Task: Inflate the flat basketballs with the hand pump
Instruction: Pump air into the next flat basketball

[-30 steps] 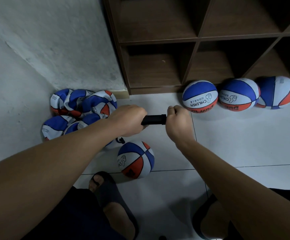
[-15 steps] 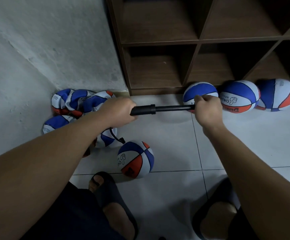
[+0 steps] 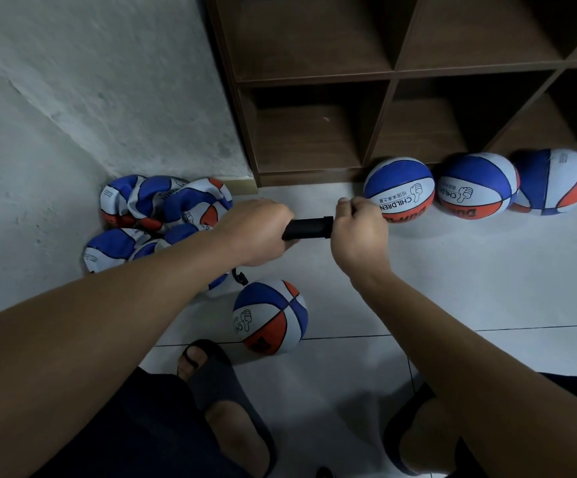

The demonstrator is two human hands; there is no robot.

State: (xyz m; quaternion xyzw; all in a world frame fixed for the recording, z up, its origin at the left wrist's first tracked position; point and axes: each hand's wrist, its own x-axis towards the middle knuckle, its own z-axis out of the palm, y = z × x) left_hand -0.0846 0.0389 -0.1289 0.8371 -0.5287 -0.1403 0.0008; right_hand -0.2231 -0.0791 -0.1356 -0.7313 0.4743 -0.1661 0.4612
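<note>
Closing the stroke, the right hand (image 3: 358,236) has driven the handle back in since half a second ago, when the rod showed bare; it now sits against the hand pump (image 3: 309,228) barrel, so another charge has probably gone into the ball on the hose (image 3: 269,317), lying just nearer the person than the pump. Both fists are clenched: the left hand (image 3: 256,231) around the barrel, the right around the handle, forearms converging; flat basketballs (image 3: 163,215) lie left of the pump, three inflated balls (image 3: 477,186) to its right
</note>
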